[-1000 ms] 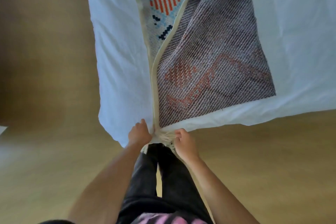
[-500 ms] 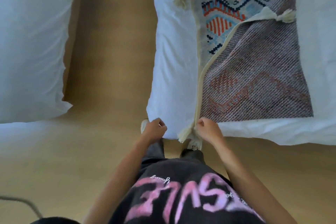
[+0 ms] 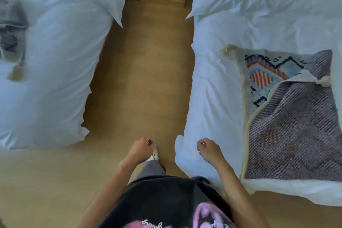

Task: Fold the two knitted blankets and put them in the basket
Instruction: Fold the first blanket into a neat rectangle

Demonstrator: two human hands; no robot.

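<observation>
Left hand (image 3: 141, 149) and right hand (image 3: 208, 151) fisted, empty. Patterned blanket (image 3: 292, 126) right of right hand, folded askew. Far left, possibly second blanket (image 3: 11, 33), blurred. Risk: skewed fold slipping open on lifting.

The only writing is on the dark shirt (image 3: 166, 200) at the bottom middle of the frame, and it appears upside down from this view. Large pink letters (image 3: 209, 214) run across the chest, but the bottom edge of the frame cuts them off, so no word can be made out. Between them sits a line of small white script (image 3: 152, 225), too blurred and too cropped to read with certainty. No other text, number or label is legible.
</observation>
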